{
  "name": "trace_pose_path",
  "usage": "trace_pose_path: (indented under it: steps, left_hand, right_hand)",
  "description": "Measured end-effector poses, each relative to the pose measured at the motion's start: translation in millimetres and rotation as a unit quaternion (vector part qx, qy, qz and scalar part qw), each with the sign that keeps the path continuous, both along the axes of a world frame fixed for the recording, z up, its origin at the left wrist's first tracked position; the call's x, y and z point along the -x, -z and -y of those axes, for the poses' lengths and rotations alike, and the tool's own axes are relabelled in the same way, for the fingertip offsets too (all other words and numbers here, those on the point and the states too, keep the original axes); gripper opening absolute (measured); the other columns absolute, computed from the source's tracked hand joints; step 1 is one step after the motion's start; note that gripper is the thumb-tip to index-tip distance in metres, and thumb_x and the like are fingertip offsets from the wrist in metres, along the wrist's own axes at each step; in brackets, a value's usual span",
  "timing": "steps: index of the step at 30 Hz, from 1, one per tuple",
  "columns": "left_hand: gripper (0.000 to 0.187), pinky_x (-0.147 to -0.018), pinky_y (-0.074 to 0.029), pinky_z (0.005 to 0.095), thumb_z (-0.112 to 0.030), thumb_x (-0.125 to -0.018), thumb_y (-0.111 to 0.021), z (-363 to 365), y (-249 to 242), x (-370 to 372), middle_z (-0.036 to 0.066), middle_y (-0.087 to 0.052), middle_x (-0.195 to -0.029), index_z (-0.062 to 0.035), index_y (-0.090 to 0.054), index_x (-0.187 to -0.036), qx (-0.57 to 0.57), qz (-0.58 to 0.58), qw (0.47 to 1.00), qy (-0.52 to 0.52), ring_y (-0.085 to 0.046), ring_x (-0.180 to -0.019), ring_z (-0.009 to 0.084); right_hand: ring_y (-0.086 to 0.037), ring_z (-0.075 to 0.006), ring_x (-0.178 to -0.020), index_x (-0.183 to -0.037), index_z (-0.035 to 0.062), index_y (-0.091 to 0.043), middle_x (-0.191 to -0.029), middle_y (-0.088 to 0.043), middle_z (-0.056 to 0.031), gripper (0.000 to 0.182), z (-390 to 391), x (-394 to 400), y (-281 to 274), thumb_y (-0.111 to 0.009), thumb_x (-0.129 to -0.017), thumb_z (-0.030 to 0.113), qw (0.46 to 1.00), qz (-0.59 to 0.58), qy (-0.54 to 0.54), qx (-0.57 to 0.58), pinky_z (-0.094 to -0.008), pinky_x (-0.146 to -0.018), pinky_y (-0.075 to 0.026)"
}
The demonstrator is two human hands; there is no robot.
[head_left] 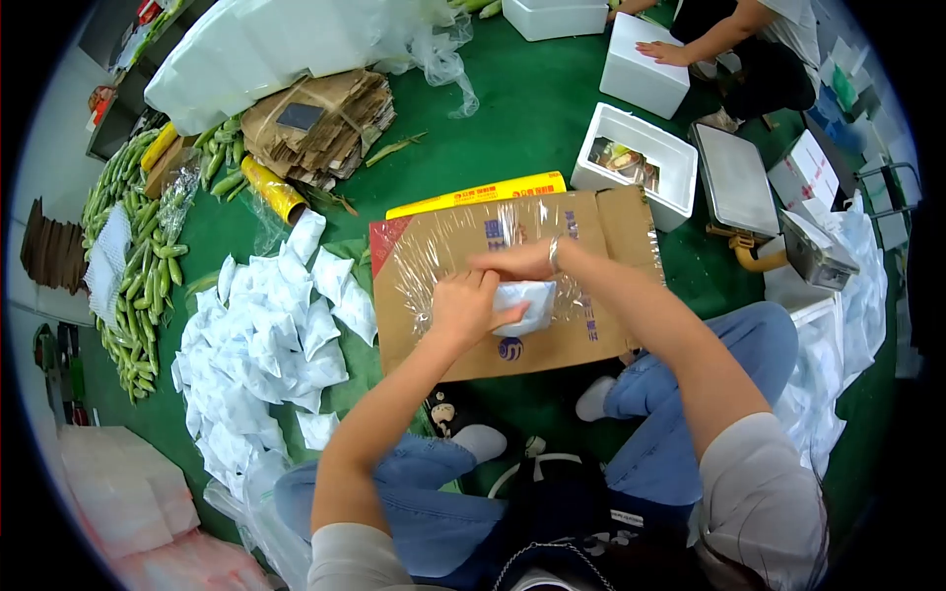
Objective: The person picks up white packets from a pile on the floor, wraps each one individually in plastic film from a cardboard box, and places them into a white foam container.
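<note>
A flattened cardboard box (424, 340) lies in front of me, with shiny clear plastic film (409, 286) spread on top. Over its middle, my left hand (463, 303) is closed on a white pillow-shaped packet (532, 303), the thumb stretched along its near side. My right hand (517, 260) lies just beyond the packet, its fingers bent and pressed together at the film beside the left fingers. Exactly what those fingertips grip is partly hidden. A yellow roll (478, 194) rests along the board's far edge.
Many similar white packets (261, 335) are heaped at my left. Behind them lie long green vegetables (148, 286) and stacked brown paper (325, 123). An open foam box (680, 192) and a scale (734, 177) stand right; beyond, another person's hand (662, 52) rests on a foam box (641, 74).
</note>
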State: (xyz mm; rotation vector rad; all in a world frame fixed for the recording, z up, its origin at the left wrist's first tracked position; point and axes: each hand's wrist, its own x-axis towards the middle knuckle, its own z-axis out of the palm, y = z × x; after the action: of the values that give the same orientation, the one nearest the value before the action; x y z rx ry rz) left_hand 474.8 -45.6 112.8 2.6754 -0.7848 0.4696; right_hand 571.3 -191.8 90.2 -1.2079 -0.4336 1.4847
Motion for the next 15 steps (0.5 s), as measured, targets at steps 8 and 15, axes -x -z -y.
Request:
trace_pose_path:
  steps: [8, 15]
  left_hand:
    - [0.059, -0.067, -0.052, 0.0359, -0.063, -0.080, -0.058, 7, 29, -1, 0.016, -0.068, -0.081, -0.0072, -0.071, -0.095, 0.052, -0.363, 0.926, -0.090, -0.067, -0.077, 0.0285]
    - [0.055, -0.051, -0.039, 0.0290, -0.057, -0.084, -0.055, 23, 98, 188, 0.008, -0.050, -0.061, -0.0021, -0.055, -0.077, 0.541, -0.824, -0.026, 0.168, -0.050, -0.055, 0.0213]
  right_hand:
    - [-0.052, -0.0169, -0.112, -0.137, 0.0080, -0.046, -0.129, -0.055, -0.0088, 0.054, 0, -5, 65, -0.033, -0.100, 0.046, 0.968, 0.239, -0.065, -0.027, -0.0285, -0.099, -0.038]
    - [-0.046, -0.0214, -0.125, -0.137, 0.0079, -0.047, -0.137, -0.049, -0.0122, 0.055, 3, 55, 55, -0.049, -0.094, 0.043, 0.956, 0.252, 0.150, -0.023, -0.0300, -0.106, -0.033]
